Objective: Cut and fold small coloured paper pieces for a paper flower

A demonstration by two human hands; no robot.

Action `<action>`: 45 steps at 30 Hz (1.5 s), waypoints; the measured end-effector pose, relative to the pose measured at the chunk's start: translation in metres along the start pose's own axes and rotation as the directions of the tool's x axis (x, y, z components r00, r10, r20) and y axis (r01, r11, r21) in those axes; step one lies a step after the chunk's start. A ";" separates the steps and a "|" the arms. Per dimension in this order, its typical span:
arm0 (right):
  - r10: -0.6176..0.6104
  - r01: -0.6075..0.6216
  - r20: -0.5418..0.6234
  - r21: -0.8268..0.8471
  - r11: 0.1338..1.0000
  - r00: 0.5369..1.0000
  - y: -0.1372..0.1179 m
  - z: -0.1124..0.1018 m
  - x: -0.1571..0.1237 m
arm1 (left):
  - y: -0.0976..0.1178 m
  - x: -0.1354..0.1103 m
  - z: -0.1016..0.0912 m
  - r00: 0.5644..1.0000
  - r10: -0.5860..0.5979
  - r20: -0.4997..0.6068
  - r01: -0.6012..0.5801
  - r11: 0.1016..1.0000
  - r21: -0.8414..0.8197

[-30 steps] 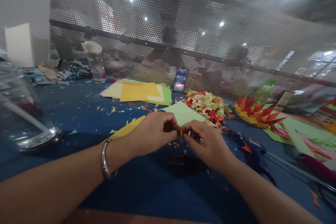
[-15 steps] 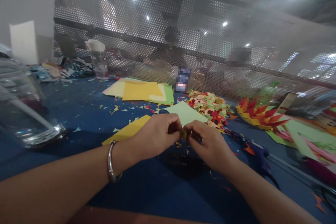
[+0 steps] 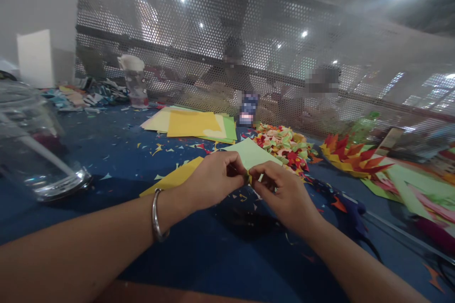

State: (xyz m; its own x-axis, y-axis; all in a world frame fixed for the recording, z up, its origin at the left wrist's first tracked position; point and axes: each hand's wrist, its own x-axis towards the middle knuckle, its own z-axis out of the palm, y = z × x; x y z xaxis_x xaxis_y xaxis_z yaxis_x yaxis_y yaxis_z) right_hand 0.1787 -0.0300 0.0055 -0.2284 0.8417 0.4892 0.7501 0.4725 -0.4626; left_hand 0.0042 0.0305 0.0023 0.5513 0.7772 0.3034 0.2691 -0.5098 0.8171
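Observation:
My left hand (image 3: 213,180) and my right hand (image 3: 284,191) meet just above the blue table (image 3: 117,156), fingertips pinched together on a small yellow paper piece (image 3: 248,178), mostly hidden between them. A silver bangle (image 3: 157,215) circles my left wrist. Just beyond my hands lie a light green sheet (image 3: 252,152) and a yellow sheet (image 3: 174,177). A pile of small folded coloured paper pieces (image 3: 284,144) sits behind them.
A clear glass jar (image 3: 31,147) stands at the left. Stacked yellow and green sheets (image 3: 194,125) lie mid-table, a lidded cup (image 3: 134,80) behind. A spiky red-orange paper shape (image 3: 350,156) and more sheets sit right. A dark blue tool (image 3: 343,206) lies near my right forearm. A perforated metal screen (image 3: 249,47) fences the back, people behind it.
Both hands have shifted slightly right and up while staying pinched on the small yellow piece. The view has drifted a little left to right.

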 end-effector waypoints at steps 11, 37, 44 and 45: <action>-0.046 0.048 -0.091 0.018 0.999 0.995 -0.001 0.000 -0.001 | 0.001 -0.002 0.005 0.994 0.063 -0.085 -0.064 0.998 -0.010; -0.171 0.149 -0.065 -0.250 0.957 0.983 0.004 0.007 0.000 | 0.001 -0.001 0.003 0.980 0.182 -0.082 -0.162 0.964 0.212; -0.135 0.147 0.062 -0.284 0.947 0.989 0.006 0.007 0.001 | -0.001 0.000 0.002 0.976 0.218 -0.001 -0.208 0.933 0.293; -0.127 0.142 0.072 -0.279 0.950 0.989 0.005 0.007 0.001 | -0.001 0.000 0.002 0.977 0.212 0.004 -0.205 0.936 0.287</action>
State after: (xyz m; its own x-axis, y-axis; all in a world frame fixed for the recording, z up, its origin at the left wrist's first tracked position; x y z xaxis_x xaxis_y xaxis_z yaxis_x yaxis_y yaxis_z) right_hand 0.1784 -0.0250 -0.0016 -0.3661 0.7913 0.4897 0.8528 0.4959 -0.1637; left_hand 0.0058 0.0307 0.0002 0.5993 0.6495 0.4680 0.3658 -0.7421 0.5616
